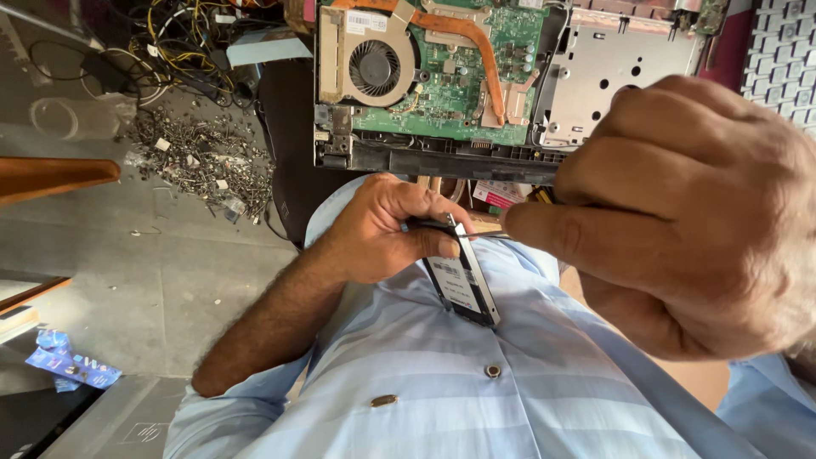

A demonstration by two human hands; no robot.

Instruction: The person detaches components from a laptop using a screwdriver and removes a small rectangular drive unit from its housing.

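While the left hand wraps its fingers around a slim black drive held edge-up against the pale blue shirt, the right hand pinches a screwdriver, tip at the drive's upper edge, below the opened laptop.

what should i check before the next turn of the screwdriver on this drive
1. Left hand grips the drive firmly: ok.
2. Screwdriver tip meets the drive's edge: ok; whether it sits in a screw: cannot tell.
3. Right hand closed around the screwdriver: ok.
4. Drive held apart from the open laptop: ok.
5. Somewhere to catch a loosened screw: not ok, the drive is held over the shirt.
6. Loose screw pile lies apart from the hands: ok.
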